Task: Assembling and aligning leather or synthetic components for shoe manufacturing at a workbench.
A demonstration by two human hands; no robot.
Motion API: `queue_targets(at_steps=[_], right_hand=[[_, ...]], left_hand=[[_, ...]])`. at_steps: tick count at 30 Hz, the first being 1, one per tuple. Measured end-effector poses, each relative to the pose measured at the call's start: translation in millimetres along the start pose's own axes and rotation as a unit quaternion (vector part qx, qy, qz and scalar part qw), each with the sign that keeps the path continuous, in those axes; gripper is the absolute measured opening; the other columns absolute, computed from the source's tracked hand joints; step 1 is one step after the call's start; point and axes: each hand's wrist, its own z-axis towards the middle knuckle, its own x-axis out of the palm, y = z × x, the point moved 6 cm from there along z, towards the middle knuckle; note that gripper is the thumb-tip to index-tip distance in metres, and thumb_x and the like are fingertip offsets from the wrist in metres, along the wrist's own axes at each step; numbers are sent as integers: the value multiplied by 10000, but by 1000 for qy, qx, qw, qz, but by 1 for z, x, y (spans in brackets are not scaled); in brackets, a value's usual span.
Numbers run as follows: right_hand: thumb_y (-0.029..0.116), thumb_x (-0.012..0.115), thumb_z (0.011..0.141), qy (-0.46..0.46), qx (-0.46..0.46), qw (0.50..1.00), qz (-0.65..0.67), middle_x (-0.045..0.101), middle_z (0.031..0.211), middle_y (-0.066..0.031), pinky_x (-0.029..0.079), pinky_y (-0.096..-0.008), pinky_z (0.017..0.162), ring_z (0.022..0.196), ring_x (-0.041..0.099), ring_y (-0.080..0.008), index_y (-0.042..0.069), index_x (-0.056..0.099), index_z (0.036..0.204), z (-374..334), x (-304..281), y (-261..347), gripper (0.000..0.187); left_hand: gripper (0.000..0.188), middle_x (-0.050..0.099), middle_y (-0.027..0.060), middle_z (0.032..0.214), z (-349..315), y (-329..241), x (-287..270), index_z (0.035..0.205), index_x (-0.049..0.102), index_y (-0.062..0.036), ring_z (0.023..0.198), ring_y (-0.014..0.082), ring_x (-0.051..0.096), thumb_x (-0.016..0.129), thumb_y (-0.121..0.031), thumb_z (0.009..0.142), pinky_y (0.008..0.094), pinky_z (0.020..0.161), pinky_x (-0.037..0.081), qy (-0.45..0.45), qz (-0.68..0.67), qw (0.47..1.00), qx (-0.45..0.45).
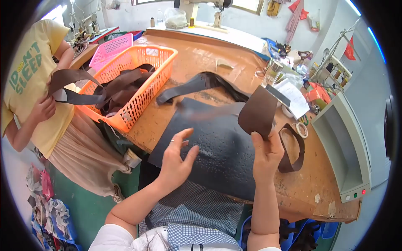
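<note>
My right hand (268, 154) pinches the lower edge of a dark brown leather-like piece (256, 111), holding it up over the right part of a black mat (209, 146). Small pits mark the mat's surface. My left hand (176, 161) hovers above the mat's left part, thumb and fingers apart, with nothing in it. A blurred brownish streak crosses the mat's far part; I cannot make out what it is. Beyond the mat lies a long dark strap (190, 86), bent in an arc. Right of my right hand, a brown strap (287, 166) forms a loop on the table.
An orange basket (144, 98) of brown straps stands at the table's left edge, by a pink basket (109, 49). A co-worker there holds a strap (69, 77). A grey box-like device (345, 146), tape roll (301, 130) and papers (293, 98) are at right. A sewing machine (217, 19) stands behind.
</note>
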Motion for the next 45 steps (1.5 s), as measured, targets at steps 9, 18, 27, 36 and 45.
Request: queue_targets(at_steps=[9, 18, 27, 36, 45], right_hand=[[55, 681, 899, 226, 250, 939, 62, 640, 903, -9, 459, -219, 732, 823, 570, -72, -36, 674, 965, -83, 39, -76, 113], [74, 708, 859, 336, 91, 937, -12, 612, 859, -92, 444, -274, 715, 761, 554, -168, -39, 614, 899, -103, 61, -48, 152], [89, 677, 903, 293, 161, 942, 25, 625, 902, -103, 470, -288, 741, 811, 589, -178, -43, 630, 972, -122, 61, -60, 156], [101, 622, 961, 277, 250, 925, 78, 640, 980, -25, 468, -237, 820, 896, 573, -78, -22, 619, 1050, -133, 63, -76, 152], [84, 639, 947, 237, 321, 903, 157, 640, 991, -26, 474, -242, 824, 906, 580, -82, -24, 612, 1079, -137, 62, -81, 173]], left_hand=[[289, 586, 65, 1235, -38, 69, 24, 1268, 520, -15, 1155, 152, 568, 535, -143, 1009, 324, 980, 477, 168, -405, 846, -304], [310, 640, 66, 1115, -34, 81, 26, 1169, 581, -11, 991, 147, 630, 676, -146, 907, 306, 869, 533, 243, -392, 845, -271], [333, 631, 81, 1083, -56, 82, 11, 1176, 565, 21, 951, 146, 633, 663, -145, 904, 280, 794, 537, 153, -384, 841, -349], [346, 641, 89, 1094, -60, 78, 5, 1198, 542, 58, 963, 160, 656, 640, -16, 875, 294, 802, 553, 123, -463, 784, -396], [312, 658, 91, 1117, -70, 83, 12, 1186, 597, 2, 975, 196, 672, 652, -17, 879, 343, 847, 565, 161, -539, 711, -421]])
